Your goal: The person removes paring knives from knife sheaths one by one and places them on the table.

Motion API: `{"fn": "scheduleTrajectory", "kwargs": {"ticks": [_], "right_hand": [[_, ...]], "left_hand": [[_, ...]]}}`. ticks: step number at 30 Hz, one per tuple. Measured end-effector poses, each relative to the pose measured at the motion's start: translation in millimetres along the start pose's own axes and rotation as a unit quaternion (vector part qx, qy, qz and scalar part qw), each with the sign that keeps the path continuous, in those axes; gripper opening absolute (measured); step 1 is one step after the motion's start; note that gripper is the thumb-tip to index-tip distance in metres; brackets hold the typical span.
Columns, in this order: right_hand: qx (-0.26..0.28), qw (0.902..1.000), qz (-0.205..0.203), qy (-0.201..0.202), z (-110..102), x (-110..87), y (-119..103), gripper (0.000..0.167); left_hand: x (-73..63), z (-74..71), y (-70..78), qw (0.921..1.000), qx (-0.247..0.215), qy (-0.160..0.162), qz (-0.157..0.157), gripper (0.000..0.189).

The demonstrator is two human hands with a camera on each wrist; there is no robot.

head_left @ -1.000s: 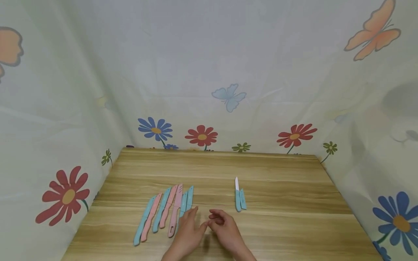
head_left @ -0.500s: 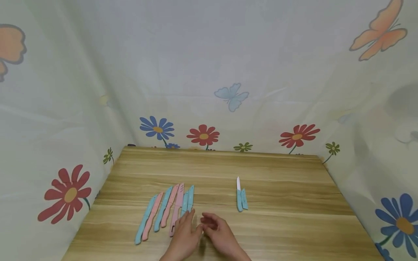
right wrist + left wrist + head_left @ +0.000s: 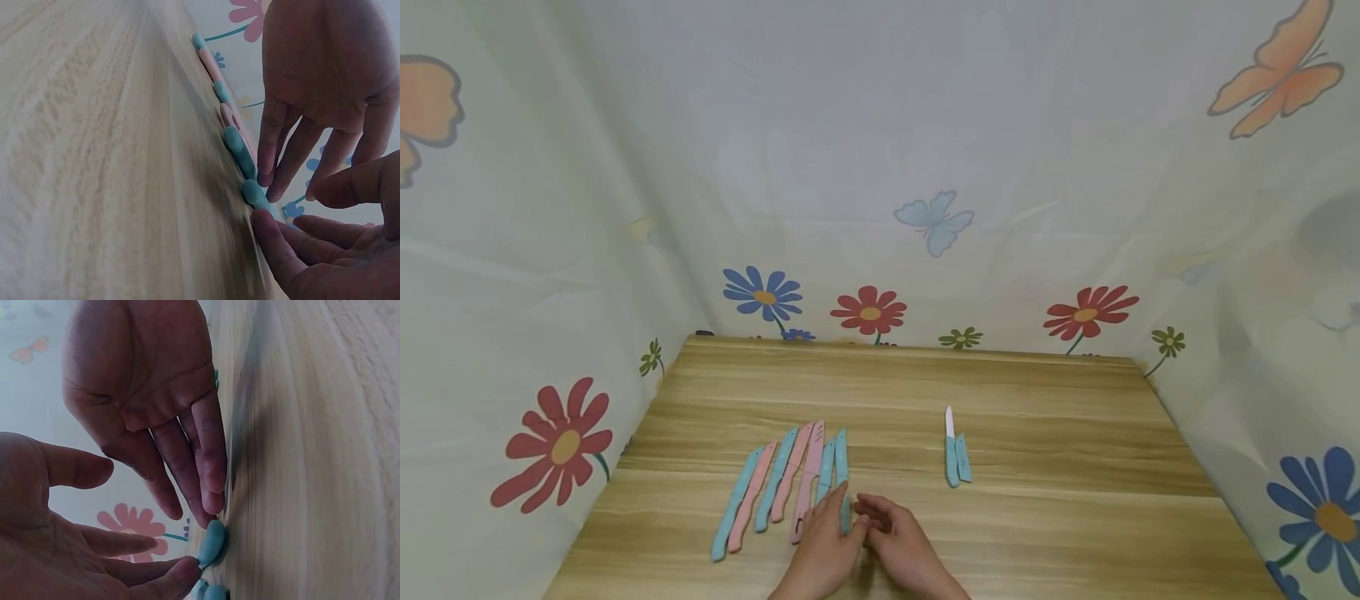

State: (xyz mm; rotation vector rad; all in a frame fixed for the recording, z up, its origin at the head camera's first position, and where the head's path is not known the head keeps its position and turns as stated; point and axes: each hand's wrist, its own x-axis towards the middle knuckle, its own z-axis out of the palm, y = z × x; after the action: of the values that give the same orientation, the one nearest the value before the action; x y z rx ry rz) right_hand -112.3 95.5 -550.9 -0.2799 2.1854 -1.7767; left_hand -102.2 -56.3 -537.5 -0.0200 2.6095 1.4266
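Observation:
Both hands reach low over the table at the near middle, fingers extended and slightly bent. My left hand (image 3: 823,542) lies over the lower handles of a row of sheathed knives, hiding part of them. My right hand (image 3: 902,542) faces it, close to its thumb. Between them lies the row's rightmost teal knife (image 3: 842,458). In the left wrist view, left fingertips (image 3: 185,570) touch or nearly touch a teal handle (image 3: 212,542). In the right wrist view, a right fingertip (image 3: 266,225) is at the end of a teal handle (image 3: 253,192). Neither hand grips anything.
Left of the hands, several teal and pink sheathed knives lie slanted side by side, among them a pink knife (image 3: 751,500). To the right lies a bare white-bladed knife (image 3: 951,458) beside its teal sheath (image 3: 963,458). Flowered cloth (image 3: 925,267) surrounds the wooden table (image 3: 1037,417).
My right hand has moved left, closer to my left hand. The rightmost teal knife has turned more upright in view, and its handle now shows between the hands.

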Motion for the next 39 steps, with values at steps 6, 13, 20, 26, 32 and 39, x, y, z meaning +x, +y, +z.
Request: {"fn": "scheduleTrajectory", "kwargs": {"ticks": [6,13,20,26,32,39], "right_hand": [[-0.006,1.0,0.007,-0.002,-1.4,-0.2,-3.3,0.048],[0.002,0.9998,0.018,-0.001,-1.3,0.9,-4.0,0.046],[0.024,0.9994,0.026,-0.001,-2.3,2.2,2.1,0.047],[0.044,0.9986,0.031,-0.003,-3.8,1.3,5.9,0.049],[0.066,0.9974,0.028,-0.007,-5.1,-0.5,5.2,0.048],[0.09,0.9953,0.035,-0.007,-5.6,-1.6,2.1,0.05]], "left_hand": [[0.8,-0.3,3.1,0.9998,-0.015,-0.014,-0.003,0.071],[1.8,0.1,2.4,0.9994,-0.027,-0.021,-0.001,0.073],[5.4,1.7,-4.2,0.9993,-0.032,-0.02,0.005,0.074],[7.3,1.0,-9.1,0.9992,-0.034,-0.017,0.009,0.071],[10.9,0.1,-9.3,0.9999,-0.013,-0.001,-0.002,0.069],[14.5,1.9,-13.5,0.9997,0.001,0.021,0.012,0.071]]}}
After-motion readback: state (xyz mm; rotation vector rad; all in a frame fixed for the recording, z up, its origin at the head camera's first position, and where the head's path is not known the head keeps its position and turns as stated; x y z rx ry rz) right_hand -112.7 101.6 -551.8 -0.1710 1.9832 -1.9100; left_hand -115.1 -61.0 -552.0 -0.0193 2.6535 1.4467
